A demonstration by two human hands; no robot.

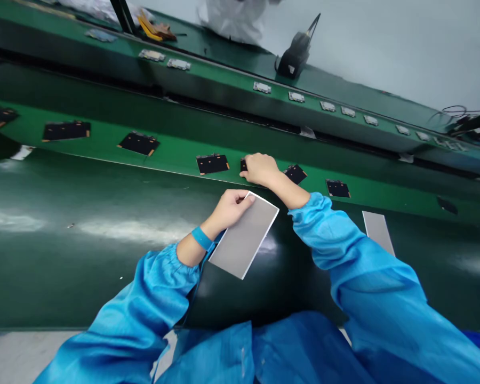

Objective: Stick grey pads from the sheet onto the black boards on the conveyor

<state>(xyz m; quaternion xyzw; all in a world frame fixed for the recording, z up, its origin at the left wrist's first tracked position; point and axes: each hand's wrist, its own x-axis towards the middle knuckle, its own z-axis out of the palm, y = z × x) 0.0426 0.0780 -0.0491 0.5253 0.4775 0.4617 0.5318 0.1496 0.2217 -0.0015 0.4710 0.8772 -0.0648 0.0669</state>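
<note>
My left hand [231, 209] grips a flat grey rectangular panel [245, 237] with white edges by its upper end, thumb on top. The panel is held tilted above the dark green worktop. On the bright green strip beyond it, my right hand [261, 169] is closed over a thin black board [243, 166], most of which lies hidden under the fingers. Similar black boards flank this hand: one [212, 164] on the left, another [296, 174] partly behind my wrist. A blue band [201, 238] circles my left wrist.
Another grey panel [378, 230] lies on the worktop [104, 266], partly behind my right sleeve. More black boards [139, 143] are spread along the green strip. A raised ledge carries several small whitish parts [262, 87]. Behind it stand a black radio-like device [295, 56] and a plastic bag [234, 20].
</note>
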